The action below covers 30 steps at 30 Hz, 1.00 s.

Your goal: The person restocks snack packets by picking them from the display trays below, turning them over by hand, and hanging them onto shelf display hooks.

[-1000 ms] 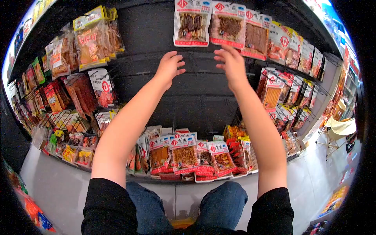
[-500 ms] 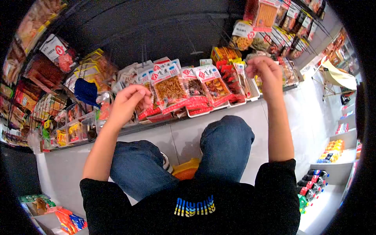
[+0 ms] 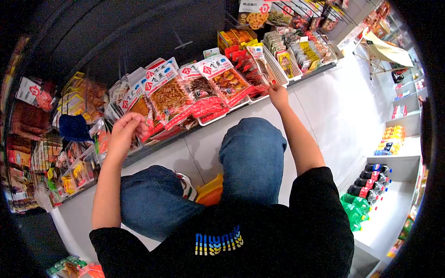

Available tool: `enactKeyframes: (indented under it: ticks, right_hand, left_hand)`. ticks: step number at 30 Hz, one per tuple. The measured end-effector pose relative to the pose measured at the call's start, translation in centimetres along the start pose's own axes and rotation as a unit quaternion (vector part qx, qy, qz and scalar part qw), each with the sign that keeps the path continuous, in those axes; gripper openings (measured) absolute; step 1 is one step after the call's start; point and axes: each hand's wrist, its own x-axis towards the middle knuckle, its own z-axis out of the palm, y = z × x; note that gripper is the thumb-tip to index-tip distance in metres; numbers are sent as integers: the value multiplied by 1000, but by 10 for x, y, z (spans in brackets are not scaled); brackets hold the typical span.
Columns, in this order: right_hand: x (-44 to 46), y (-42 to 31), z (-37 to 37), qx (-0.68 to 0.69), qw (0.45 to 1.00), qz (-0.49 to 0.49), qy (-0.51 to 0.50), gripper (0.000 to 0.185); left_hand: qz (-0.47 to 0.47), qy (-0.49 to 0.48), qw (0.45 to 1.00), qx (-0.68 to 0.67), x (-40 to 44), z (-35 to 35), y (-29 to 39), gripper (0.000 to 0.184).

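Red-and-white snack packets (image 3: 169,97) lie overlapping along the low shelf, some in white baskets. My left hand (image 3: 128,131) is at the front left of these packets, its fingers curled by a packet's red lower edge; whether it grips anything is unclear. My right hand (image 3: 278,96) is closed at the front edge of a white basket (image 3: 276,69), by the lower end of a narrow packet (image 3: 260,59). What its fingers hold, if anything, is too small to make out. A packet of reddish slices (image 3: 225,79) lies between my hands.
Hanging packets and clear bins (image 3: 79,171) are at the left, near a dark blue object (image 3: 74,128). An orange-yellow stool (image 3: 211,191) shows between my legs. Bottles (image 3: 369,181) stand on a right shelf; a folding chair (image 3: 387,48) is behind.
The view has tilted down and turned toward the low shelf. Both hands have come down from the upper packets; my right hand has closed at the basket's front edge.
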Motion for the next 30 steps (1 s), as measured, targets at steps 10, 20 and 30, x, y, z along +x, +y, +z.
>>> enactKeyframes:
  ticks: [10,20,30]
  right_hand:
    - [44,24,8,-209,976,63,13,26]
    - [73,28,43,-321,947,-7,30,19]
    - [104,21,42,-363,926,33,-96,21]
  left_hand:
    - [-58,-102,993,4,47,48,-18,15]
    - [-97,-215,972,22,114,132,-36,19]
    - [-136,-191,966,-114,158,202,-33,21]
